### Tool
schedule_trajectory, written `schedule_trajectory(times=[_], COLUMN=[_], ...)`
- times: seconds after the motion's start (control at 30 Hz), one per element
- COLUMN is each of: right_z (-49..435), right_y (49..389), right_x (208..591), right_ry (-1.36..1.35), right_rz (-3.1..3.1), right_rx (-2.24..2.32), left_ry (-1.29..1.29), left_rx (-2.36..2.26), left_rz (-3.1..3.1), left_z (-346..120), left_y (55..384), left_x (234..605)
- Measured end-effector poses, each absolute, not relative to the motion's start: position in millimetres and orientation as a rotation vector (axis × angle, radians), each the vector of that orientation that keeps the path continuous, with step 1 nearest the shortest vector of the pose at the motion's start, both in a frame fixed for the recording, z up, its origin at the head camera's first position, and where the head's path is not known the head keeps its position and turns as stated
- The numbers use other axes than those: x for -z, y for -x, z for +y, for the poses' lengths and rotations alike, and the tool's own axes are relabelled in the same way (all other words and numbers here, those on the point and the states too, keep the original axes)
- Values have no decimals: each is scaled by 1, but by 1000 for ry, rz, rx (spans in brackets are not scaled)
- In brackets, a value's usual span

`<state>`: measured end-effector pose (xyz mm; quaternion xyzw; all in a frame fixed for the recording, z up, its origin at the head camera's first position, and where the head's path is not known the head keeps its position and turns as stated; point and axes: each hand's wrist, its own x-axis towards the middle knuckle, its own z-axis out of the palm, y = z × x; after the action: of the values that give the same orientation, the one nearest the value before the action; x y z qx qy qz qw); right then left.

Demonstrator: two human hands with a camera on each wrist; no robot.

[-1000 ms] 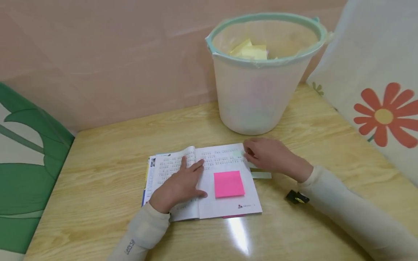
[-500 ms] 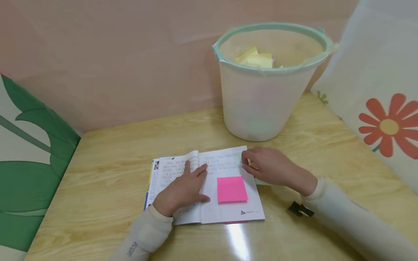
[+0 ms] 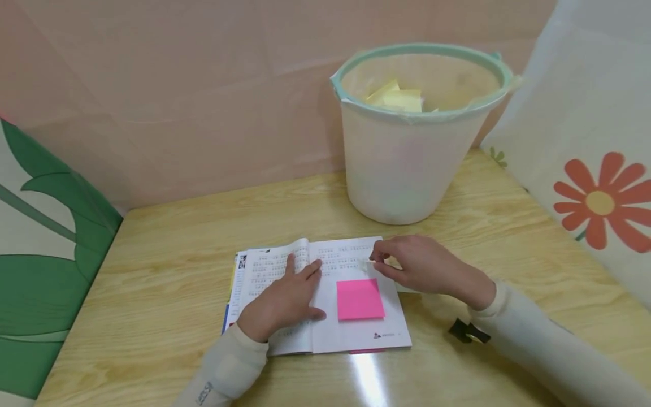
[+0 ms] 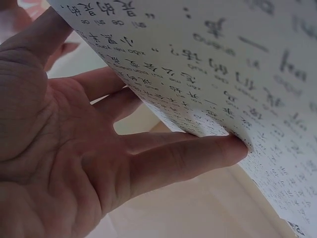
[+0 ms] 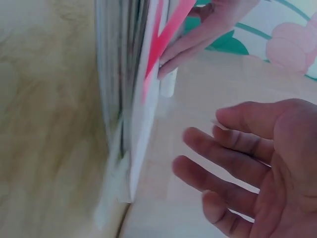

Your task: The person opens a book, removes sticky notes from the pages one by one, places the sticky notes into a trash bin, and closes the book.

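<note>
An open book (image 3: 325, 333) with printed text lies on the table. My left hand (image 3: 285, 299) rests spread across its middle; in the left wrist view the fingertips (image 4: 233, 148) press on the page. A pink sticky note (image 3: 360, 299) is stuck on the right page. My right hand (image 3: 419, 263) is over that page's upper right edge. Its thumb and forefinger pinch a small pale green sticky tab (image 3: 364, 264), of which only a thin edge shows in the right wrist view. Another pale tab (image 3: 407, 290) sticks out from the book's right side.
Behind the book stands a tall white bucket (image 3: 402, 164) with a green rim and yellow papers inside. A small black object (image 3: 469, 331) lies by the right forearm. The wooden table (image 3: 178, 254) meets a pink backdrop and a flower-patterned sheet (image 3: 600, 203).
My right hand has moved slightly left and toward me, and the pale green tab that lay on the page is now between its fingers. My left hand stays on the book.
</note>
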<state>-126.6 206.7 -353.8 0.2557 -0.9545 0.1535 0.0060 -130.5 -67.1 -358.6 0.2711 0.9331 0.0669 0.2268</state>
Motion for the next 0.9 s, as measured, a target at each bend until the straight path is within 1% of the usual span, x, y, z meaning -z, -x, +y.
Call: schedule_trajectory(times=[0.13,0.2,0.5,0.67,0.9], right_z=[212,216,233,243,261], right_y=[125,123,127,145,184], right_x=[341,329,241,213,205], right_ry=[-725,-687,-430,-360,-283], right_rz=[-2870,-2741,-2126,-1990,-2029], right_rx=[-525,-557,-574,-538,-360], left_ry=[-739,-743,-744,-728,-831], left_rx=[-186,-181,-168,-196,-211], left_rz=[2569,2571,2589,2584,2617], left_z=[-64,-63,-62,-62,-63], left_y=[130,131,136,139,142], left_x=[358,360,366,370,373])
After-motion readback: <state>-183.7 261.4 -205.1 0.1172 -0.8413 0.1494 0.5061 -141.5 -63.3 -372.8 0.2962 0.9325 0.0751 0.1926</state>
